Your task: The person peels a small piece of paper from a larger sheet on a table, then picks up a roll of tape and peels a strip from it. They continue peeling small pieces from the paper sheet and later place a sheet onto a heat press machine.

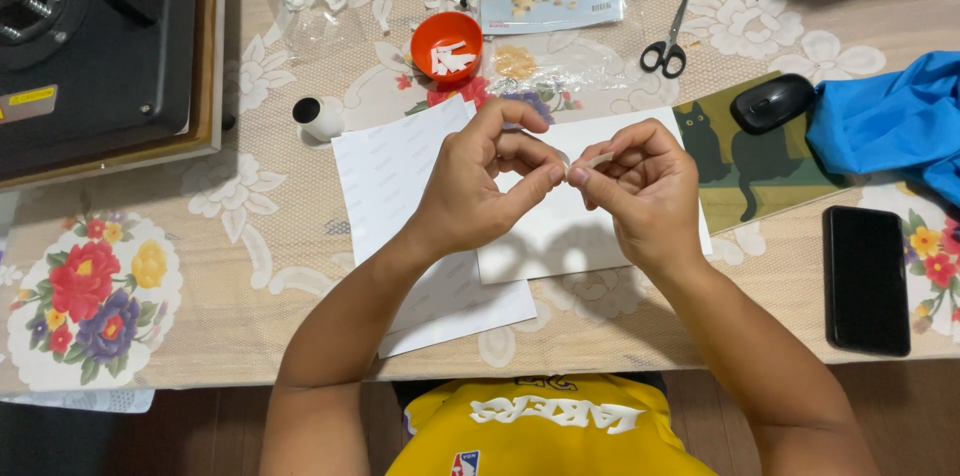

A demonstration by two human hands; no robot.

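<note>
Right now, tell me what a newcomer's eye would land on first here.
First, the left hand and right hand meeting at the centre, pinching a small pale piece above white paper sheets. Next, the orange bowl of white bits behind them, and the blue cloth at the right edge.

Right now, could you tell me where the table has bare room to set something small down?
Bare cloth lies between the black machine and the white sheets, above the flower print. A narrower strip runs between the white sheets and the black phone. The far edge is crowded: orange bowl, scissors, mouse, blue cloth.
</note>
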